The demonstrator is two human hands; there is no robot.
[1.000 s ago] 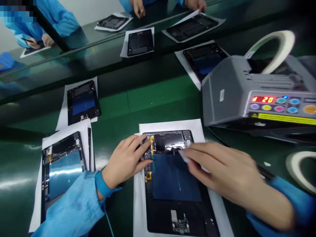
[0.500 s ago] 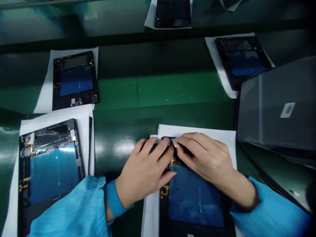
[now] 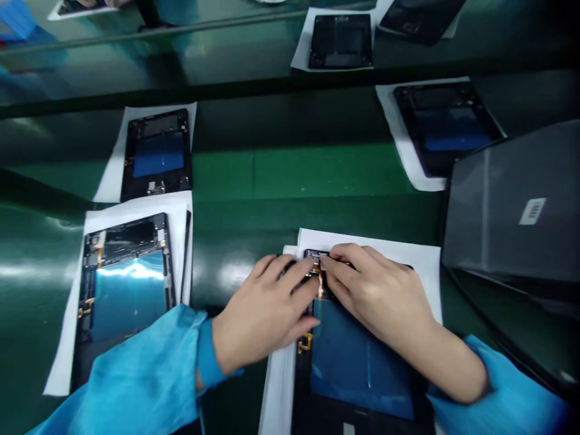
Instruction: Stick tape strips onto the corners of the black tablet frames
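An opened tablet [image 3: 357, 356] with a blue-covered panel lies on white sheets in front of me. My left hand [image 3: 267, 314] rests at its upper left edge, fingers spread, fingertips touching near small connectors and an orange flex cable [image 3: 320, 287]. From the other side my right hand [image 3: 385, 296] reaches to the same corner, thumb and index finger closed at a small white strip [image 3: 323, 261]. The strip lies close against the tablet's corner; the fingers partly cover it.
Another opened tablet [image 3: 129, 296] lies on paper at left, with one more tablet [image 3: 158, 154] behind it. A tablet [image 3: 446, 124] sits at far right behind a grey box-like object [image 3: 512, 211] with a label. More tablets lie on the far bench.
The white strip has gone from a tilted hold between my right fingers to lying nearer the tablet's corner. My left fingers shifted slightly, showing more of the flex cable. The camera view moved.
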